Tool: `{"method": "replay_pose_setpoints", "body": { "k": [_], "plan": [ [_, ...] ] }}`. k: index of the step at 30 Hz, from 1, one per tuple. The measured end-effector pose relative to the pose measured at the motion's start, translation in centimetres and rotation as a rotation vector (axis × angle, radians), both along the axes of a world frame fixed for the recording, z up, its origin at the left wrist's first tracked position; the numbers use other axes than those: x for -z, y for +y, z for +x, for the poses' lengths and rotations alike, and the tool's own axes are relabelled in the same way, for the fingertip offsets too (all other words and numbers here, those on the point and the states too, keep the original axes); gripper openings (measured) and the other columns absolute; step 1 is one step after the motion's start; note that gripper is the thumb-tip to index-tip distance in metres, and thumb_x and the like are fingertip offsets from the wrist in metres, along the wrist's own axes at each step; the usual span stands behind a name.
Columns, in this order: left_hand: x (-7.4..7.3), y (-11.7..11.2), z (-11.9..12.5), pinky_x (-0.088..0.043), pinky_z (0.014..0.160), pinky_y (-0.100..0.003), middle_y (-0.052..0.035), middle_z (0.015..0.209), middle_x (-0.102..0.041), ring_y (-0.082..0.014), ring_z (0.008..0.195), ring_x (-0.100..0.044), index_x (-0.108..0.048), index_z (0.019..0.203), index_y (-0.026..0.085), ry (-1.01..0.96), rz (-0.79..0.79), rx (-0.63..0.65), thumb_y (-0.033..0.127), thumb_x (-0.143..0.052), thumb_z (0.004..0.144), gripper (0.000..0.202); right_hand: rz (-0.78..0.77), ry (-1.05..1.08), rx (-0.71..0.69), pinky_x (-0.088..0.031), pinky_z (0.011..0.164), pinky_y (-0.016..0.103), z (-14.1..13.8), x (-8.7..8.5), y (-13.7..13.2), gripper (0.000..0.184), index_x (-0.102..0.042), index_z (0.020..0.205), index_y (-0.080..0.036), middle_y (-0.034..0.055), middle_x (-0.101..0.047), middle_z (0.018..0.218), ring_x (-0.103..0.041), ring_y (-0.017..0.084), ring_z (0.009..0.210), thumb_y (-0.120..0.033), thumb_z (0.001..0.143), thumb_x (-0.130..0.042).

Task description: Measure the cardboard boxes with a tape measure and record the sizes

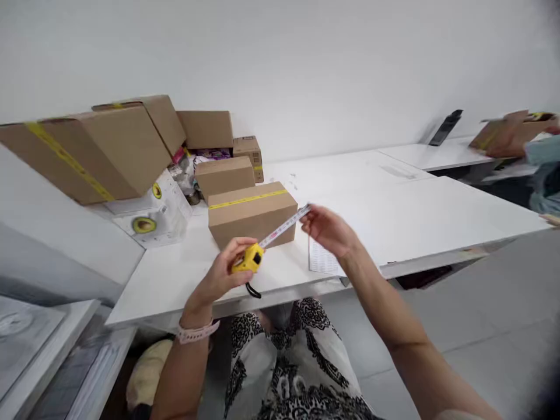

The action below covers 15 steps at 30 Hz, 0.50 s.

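Note:
My left hand grips a yellow tape measure just above the near edge of the white table. Its white blade runs up and to the right, and my right hand pinches the blade's far end. Behind the blade stands a brown cardboard box sealed with yellow tape. A sheet of printed paper lies on the table under my right wrist.
Several more cardboard boxes are stacked at the back left, with a white avocado-printed box beneath them. At the far right another person's sleeve is beside a box. A black device leans against the wall.

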<state>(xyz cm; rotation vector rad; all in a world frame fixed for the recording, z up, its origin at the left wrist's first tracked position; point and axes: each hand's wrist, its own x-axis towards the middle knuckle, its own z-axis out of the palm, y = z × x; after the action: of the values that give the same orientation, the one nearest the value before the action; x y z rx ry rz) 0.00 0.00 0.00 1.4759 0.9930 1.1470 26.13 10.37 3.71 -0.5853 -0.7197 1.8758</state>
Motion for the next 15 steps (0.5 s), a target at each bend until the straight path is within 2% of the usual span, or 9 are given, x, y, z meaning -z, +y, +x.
{"method": "replay_pose_setpoints", "body": {
  "k": [4,7,11,15],
  "plan": [
    [0.5,-0.3,-4.2,-0.048,0.048,-0.024,-0.0085,0.092,-0.074,-0.0147,0.06,-0.062,-0.067,0.116,0.017,-0.17,0.032,-0.141,0.033,-0.072,0.076,0.043,0.062,0.059,0.157,-0.053,0.051,0.013,3.4,-3.1,4.6,0.016,-0.061,0.073,-0.019,-0.0012,-0.072,0.076,-0.059,0.005,0.055,-0.019,0.088,-0.068],
    [-0.3,-0.2,-7.0,-0.044,0.042,-0.024,-0.0094,0.084,-0.073,-0.0164,0.055,-0.061,-0.07,0.112,0.013,-0.245,0.022,-0.23,0.04,-0.068,0.076,0.045,0.068,0.045,0.239,-0.054,0.05,0.012,4.0,-4.0,6.7,0.015,-0.06,0.076,-0.019,-0.0006,-0.072,0.078,-0.06,0.005,0.055,-0.018,0.088,-0.068],
    [-1.9,1.4,-9.7,-0.04,0.039,-0.024,-0.0075,0.075,-0.072,-0.0173,0.049,-0.06,-0.073,0.103,0.014,-0.252,0.021,-0.326,0.042,-0.067,0.074,0.041,0.03,0.055,0.307,-0.057,0.053,0.011,2.3,-4.0,8.1,0.013,-0.06,0.08,-0.018,0.0006,-0.071,0.077,-0.061,0.005,0.056,-0.016,0.092,-0.064],
    [-3.5,4.3,-10.6,-0.049,0.05,-0.027,-0.0074,0.081,-0.074,-0.0171,0.053,-0.063,-0.073,0.101,0.013,-0.174,0.086,-0.363,0.042,-0.071,0.072,0.041,0.144,-0.023,0.36,-0.058,0.06,0.01,-0.6,-4.6,9.9,0.011,-0.061,0.084,-0.019,-0.001,-0.069,0.076,-0.061,0.004,0.06,-0.014,0.09,-0.068]
  ]
}}
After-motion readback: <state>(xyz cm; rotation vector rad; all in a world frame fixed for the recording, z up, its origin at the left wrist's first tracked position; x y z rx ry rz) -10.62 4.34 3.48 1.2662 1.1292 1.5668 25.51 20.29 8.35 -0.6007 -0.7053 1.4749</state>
